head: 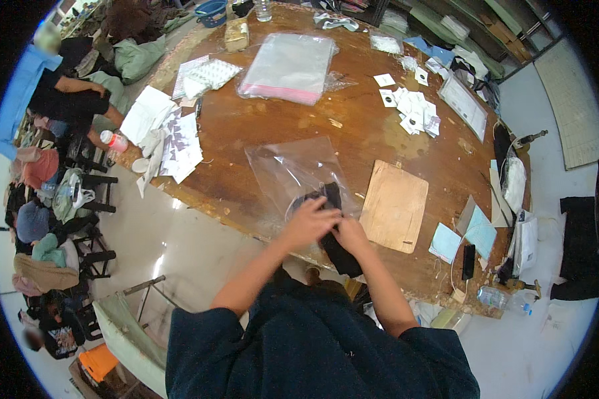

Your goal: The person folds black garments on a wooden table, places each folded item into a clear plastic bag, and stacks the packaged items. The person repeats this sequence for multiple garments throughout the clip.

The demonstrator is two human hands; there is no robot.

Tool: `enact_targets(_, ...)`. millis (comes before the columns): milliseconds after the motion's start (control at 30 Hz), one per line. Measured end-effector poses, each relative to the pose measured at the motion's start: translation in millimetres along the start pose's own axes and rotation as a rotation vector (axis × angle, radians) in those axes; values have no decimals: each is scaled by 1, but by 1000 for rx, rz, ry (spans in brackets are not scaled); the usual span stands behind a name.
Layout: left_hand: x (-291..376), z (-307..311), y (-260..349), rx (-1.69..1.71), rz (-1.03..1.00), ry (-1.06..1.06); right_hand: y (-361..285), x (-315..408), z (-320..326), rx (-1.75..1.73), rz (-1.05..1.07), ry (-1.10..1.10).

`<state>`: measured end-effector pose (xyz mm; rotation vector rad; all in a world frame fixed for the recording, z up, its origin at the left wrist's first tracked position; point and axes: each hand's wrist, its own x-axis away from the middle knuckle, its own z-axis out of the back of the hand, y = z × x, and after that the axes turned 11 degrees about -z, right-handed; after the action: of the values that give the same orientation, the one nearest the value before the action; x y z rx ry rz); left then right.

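Observation:
A dark folded garment, apparently cloth, lies at the near edge of the wooden table, its lower end reaching over the edge. Its far end meets a clear plastic bag spread flat; whether it is inside the bag cannot be told. My left hand, blurred, is over the garment and the bag's near end with its fingers spread. My right hand grips the garment at its right side, fingers curled and partly hidden. Both hands almost touch. Right of them lies a thin wooden board.
A stack of clear bags lies at the back. White tags are piled at the right, papers at the left. Near the right corner are blue cards, a black phone-like object and plastic bottles. People sit at the left.

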<state>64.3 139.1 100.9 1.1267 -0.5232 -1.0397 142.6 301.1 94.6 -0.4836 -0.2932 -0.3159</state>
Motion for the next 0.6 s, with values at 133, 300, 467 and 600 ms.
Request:
enact_targets(133, 3, -55, 60, -466, -722, 96, -28, -5, -1, -136, -151, -96)
enact_targets(300, 30, 22, -27, -756, 76, 61, -6, 26, -32, 9, 291, 164)
enact_targets(467, 88, 29, -91, -541, 473, 473, 6, 73, -113, 222, 206, -44)
enact_targets(600, 122, -35, -95, -144, 466, 621, -19, 41, -152, 381, 111, 73)
